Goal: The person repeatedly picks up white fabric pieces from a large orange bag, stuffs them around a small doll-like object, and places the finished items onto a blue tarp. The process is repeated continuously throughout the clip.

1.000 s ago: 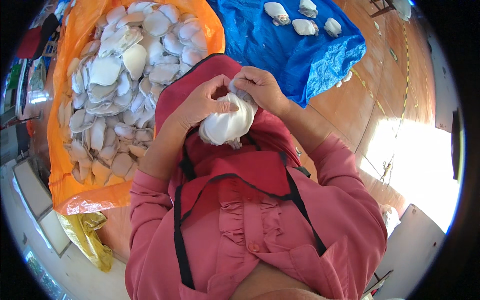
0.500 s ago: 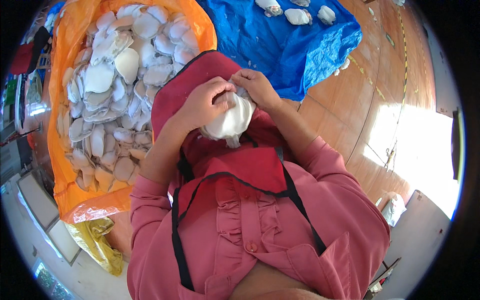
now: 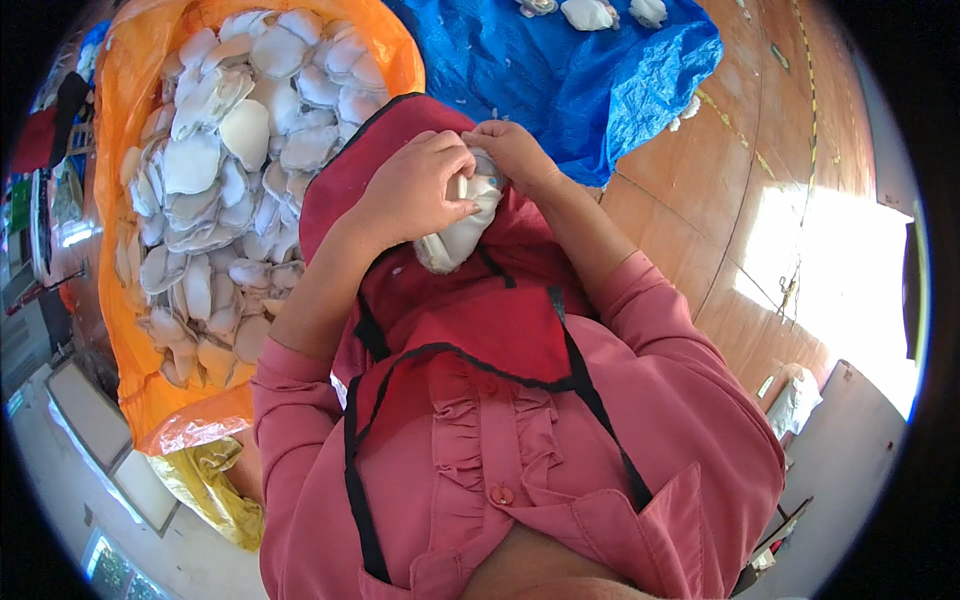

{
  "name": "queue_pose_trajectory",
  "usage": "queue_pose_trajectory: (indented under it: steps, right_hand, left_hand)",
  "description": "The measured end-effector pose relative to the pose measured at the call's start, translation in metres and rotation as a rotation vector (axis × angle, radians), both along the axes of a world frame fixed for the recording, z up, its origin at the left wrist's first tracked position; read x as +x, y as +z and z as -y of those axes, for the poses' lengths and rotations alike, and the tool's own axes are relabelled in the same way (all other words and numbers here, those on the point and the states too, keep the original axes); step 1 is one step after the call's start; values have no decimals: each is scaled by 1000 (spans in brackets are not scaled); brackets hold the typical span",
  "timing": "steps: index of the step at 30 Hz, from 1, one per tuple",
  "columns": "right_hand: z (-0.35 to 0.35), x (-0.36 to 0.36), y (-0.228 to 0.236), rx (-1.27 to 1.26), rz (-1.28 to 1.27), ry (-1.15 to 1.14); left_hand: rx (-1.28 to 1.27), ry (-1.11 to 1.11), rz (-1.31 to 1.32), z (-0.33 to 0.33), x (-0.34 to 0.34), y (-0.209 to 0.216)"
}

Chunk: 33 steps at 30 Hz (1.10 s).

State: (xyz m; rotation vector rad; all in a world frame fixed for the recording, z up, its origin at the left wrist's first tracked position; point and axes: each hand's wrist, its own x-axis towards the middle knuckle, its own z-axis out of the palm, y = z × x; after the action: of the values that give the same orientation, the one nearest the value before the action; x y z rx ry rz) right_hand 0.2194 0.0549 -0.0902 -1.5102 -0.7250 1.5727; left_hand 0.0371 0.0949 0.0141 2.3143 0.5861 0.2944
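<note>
Over the red apron (image 3: 340, 190) on my lap, I hold a bundled white soft pad (image 3: 465, 235) with both hands. My left hand (image 3: 415, 190) is closed on its left side, thumb across the front and fingers over the top. At the bundle's upper right edge, my right hand (image 3: 515, 160) pinches with bent fingers; exactly what lies between those fingertips is hidden. The top of the bundle shows a greyish, thin layer. To the left, an orange sack (image 3: 125, 330) lies open, full of flat, rounded white pads (image 3: 192, 163).
A blue plastic sheet (image 3: 550, 95) spreads ahead to the right, with several white bundles (image 3: 590, 14) on its far part. Brown floor (image 3: 680, 215) with yellow-black tape lies to the right. A yellow bag (image 3: 210, 490) sits by the orange sack's near end.
The white bundle has been turned and now looks narrower. My left hand has shifted over its top and side. My right hand stays at its upper edge. The whole view has shifted slightly.
</note>
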Motion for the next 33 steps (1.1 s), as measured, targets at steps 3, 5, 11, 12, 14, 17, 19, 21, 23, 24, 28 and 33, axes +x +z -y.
queue_pose_trajectory:
  steps: [3, 5, 11, 12, 14, 17, 19, 21, 23, 24, 28, 33]
  right_hand:
    - [1, 2, -8, -7, -85, -39]
    - [1, 1, -13, 4, -154, -59]
    - [-4, 0, -6, -122, -359, -183]
    - [-5, 1, -5, -130, -352, -155]
    - [-5, 5, -5, -150, -341, -95]
    - [-4, 3, -1, -125, -230, -38]
    - [-3, 6, 6, -115, -151, 34]
    - [-1, 7, 9, -6, -101, 54]
    - [8, 7, 10, 193, -80, 23]
    - [13, 10, 12, 228, -148, 74]
    - [32, 15, 18, 554, 80, 248]
    - [32, 12, 23, 491, 323, 363]
  left_hand:
    - [28, -39, 23, -1, 4, -2]
    - [51, -21, 28, 3, 1, -5]
    - [100, 72, 52, 10, -4, -16]
    - [111, 101, 73, 11, -3, -16]
    - [150, 144, 71, 16, -2, -14]
    - [295, 138, -80, 28, 0, 4]
    - [361, 126, -187, 36, 1, 12]
    - [379, 136, -253, 42, 0, 14]
    - [208, 264, -252, 53, -6, -13]
    - [122, 329, -248, 57, -8, -23]
    - [175, 360, -128, 61, -10, -35]
    - [187, 340, -90, 56, -6, -36]
